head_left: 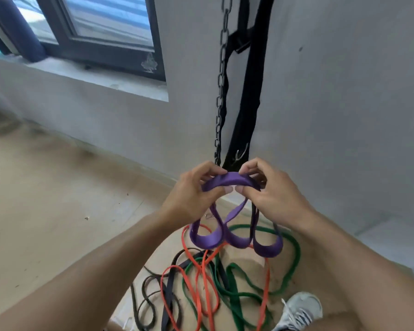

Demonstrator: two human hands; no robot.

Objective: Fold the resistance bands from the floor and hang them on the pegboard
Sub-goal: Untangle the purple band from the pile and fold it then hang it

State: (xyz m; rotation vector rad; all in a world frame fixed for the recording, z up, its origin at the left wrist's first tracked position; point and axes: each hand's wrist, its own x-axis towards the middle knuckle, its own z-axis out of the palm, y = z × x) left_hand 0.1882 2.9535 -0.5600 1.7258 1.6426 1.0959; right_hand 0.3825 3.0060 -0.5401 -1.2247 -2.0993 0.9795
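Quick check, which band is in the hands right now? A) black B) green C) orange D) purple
D: both the left hand and the right hand pinch the top of the purple band, its loops hanging below, while the orange band, green band and black band lie on the floor.

hands: 2, left bare hand [193,189], right bare hand [270,187] | purple flat rubber band [230,181]: 1 | orange thin rubber band [201,290]: 1 | green rubber band [294,256]: 1 | hanging black metal chain [221,91]: 1 | white sneaker [299,309]: 1
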